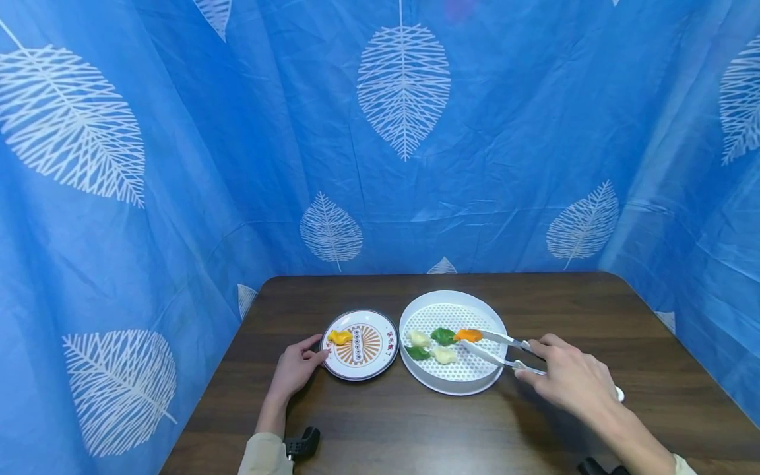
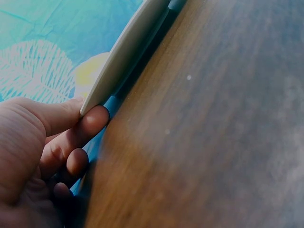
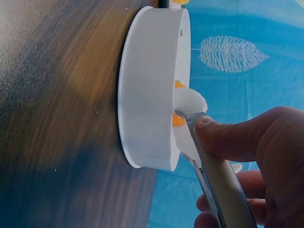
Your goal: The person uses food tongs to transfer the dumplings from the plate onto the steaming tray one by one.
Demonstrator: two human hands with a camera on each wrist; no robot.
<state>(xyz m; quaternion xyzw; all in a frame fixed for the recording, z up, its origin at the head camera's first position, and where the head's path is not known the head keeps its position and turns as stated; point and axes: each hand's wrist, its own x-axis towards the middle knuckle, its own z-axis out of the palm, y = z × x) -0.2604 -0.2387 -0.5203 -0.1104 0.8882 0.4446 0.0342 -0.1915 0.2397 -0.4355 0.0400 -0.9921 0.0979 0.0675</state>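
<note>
My left hand (image 1: 297, 365) pinches the rim of a white plate (image 1: 380, 363) between thumb and fingers, as the left wrist view also shows. On that plate lies a yellow dumpling-like piece (image 1: 340, 338), near its left side. With my right hand (image 1: 570, 373) I grip a pair of tongs (image 3: 221, 185), whose white tips reach into a round white steamer tray (image 1: 454, 389). Around the tongs' tips is an orange dumpling-like piece (image 1: 468, 335). Beside it in the tray sit a green piece (image 1: 443, 336), another green piece (image 1: 417, 353) and two pale ones, the nearer pale piece (image 1: 444, 356) close to the tongs.
Plate and tray stand side by side on a dark wooden table (image 1: 380, 435), their rims nearly meeting. Behind and along both sides hangs a blue curtain (image 1: 475, 198) with white leaf prints. The tray has a raised wall and a perforated floor.
</note>
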